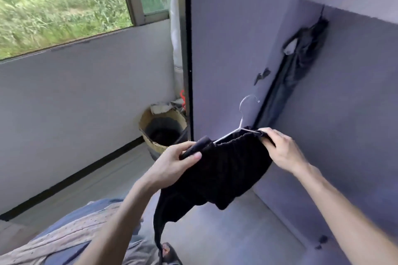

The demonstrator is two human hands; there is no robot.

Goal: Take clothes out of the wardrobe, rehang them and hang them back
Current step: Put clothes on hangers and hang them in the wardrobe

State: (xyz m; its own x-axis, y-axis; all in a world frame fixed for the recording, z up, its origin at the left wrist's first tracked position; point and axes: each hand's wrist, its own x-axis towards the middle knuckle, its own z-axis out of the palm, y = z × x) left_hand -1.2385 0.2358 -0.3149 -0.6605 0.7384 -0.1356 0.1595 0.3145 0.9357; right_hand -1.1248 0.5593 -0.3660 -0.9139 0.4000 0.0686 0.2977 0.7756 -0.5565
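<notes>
At frame centre my left grip (183, 157) and right grip (280, 146) each pinch an end of the black garment (221, 170), stretching its waistband along the white hanger (241, 122) so it sits evenly before returning to the wardrobe (344, 114).

floor (112, 180) | woven basket (163, 130) by the wall | striped cloth (71, 228)

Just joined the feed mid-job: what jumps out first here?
Centre frame, both hands hold a black garment on a white hanger: the left hand pinches one end, the right hand the other. Behind them, a dark garment hangs inside the wardrobe; a woven basket sits by the wall.
</notes>
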